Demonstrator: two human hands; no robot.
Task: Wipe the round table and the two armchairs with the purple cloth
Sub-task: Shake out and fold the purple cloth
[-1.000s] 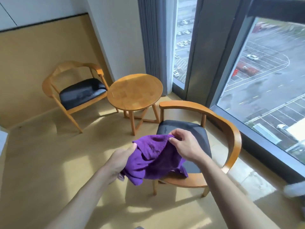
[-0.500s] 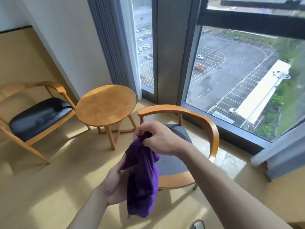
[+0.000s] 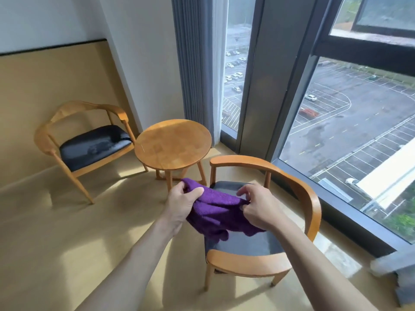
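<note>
Both hands grip a bunched purple terry cloth [image 3: 221,213] in the air above the near wooden armchair's dark padded seat [image 3: 247,244]: the left hand [image 3: 182,205] has its fingers curled around one end, the right hand [image 3: 261,207] pinches the other. The round wooden counter [image 3: 173,143] stands just beyond, between this chair and the far wooden armchair [image 3: 89,140].
</note>
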